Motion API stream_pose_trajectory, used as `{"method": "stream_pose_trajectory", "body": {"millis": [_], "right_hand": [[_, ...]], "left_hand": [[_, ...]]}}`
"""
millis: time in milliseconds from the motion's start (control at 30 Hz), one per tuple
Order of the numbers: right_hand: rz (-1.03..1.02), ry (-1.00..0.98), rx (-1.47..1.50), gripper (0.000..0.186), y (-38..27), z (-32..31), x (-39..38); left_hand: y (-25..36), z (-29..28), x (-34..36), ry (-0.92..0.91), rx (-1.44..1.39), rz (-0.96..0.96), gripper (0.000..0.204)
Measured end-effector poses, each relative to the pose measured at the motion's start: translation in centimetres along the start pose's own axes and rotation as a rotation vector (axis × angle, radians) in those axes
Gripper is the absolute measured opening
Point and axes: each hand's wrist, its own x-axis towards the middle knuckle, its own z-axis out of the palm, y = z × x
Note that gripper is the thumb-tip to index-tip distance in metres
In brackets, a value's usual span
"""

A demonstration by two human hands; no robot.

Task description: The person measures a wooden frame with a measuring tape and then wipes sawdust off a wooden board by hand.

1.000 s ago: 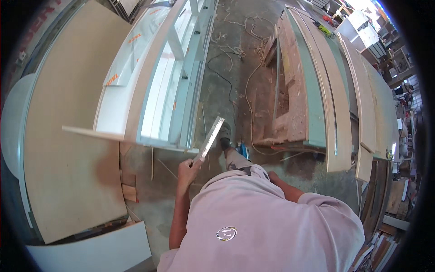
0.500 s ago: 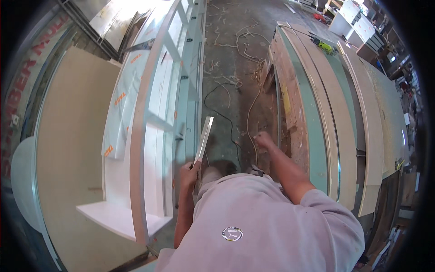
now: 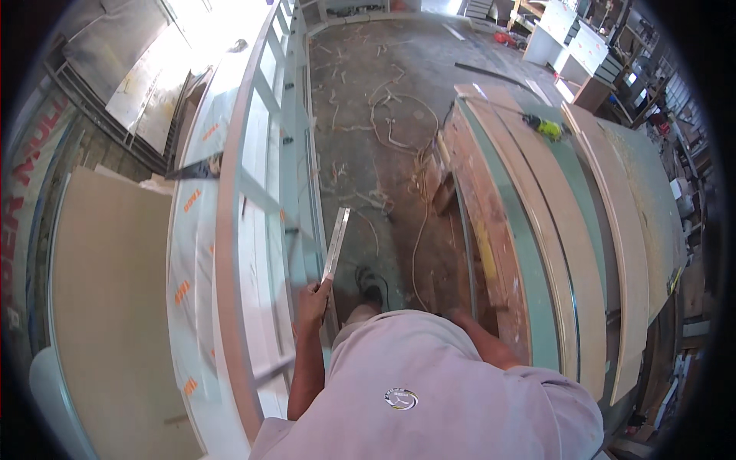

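One slim metallic strip [image 3: 336, 244] stands up at a slight tilt from the person's left hand [image 3: 313, 300], above the floor [image 3: 356, 180] in the aisle. That grip is closed around the strip's lower end, leaving most of its length free. The right hand [image 3: 461, 316] is blurred and largely hidden near the shirt [image 3: 429, 368]; whether its grip is apart or together, I cannot tell.

The strip looks light and stiff, probably smooth enough to slip or twist in a loose hold. The lower end suits pointing it; nearer the middle would balance better. Its narrow edges and corners could be sharp, so flat faces seem the safer hold.

On the left, the long frame [image 3: 228, 322] runs close beside the hand. On the right, the counter [image 3: 541, 326] carries long boards [image 3: 589, 326]. Between them the aisle gives room ahead, though a loose cord [image 3: 418, 264] lies along it.
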Motion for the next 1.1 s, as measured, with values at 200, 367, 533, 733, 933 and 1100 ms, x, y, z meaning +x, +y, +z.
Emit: {"method": "stream_pose_trajectory", "body": {"millis": [200,367,533,733,933,1100], "right_hand": [[0.315,-0.010,0.233,0.023,-19.6,-12.8,-2.6],[0.398,0.033,1.060,0.034,-19.9,-12.1,10.0],[-0.036,0.013,0.248,0.023,-24.9,-14.0,20.4],[0.119,-0.090,0.271,0.036,-34.1,-24.1,30.5],[0.073,-0.018,-0.033,0.030,-44.6,-38.1,46.5],[-0.092,0.029,0.108,0.022,-49.6,-50.1,62.5]], "left_hand": [[7.8,-4.7,15.4,0.084,0.115,0.164,0.046],[21.0,-1.8,21.1,0.014,0.083,0.129,0.048],[24.1,-0.6,29.9,-0.114,0.020,0.084,0.040],[24.6,1.3,44.2,-0.081,-0.160,0.058,0.027],[31.4,2.0,55.3,0.064,-0.050,-0.004,0.028],[38.9,6.7,64.9,0.101,0.140,0.006,0.038]]}}
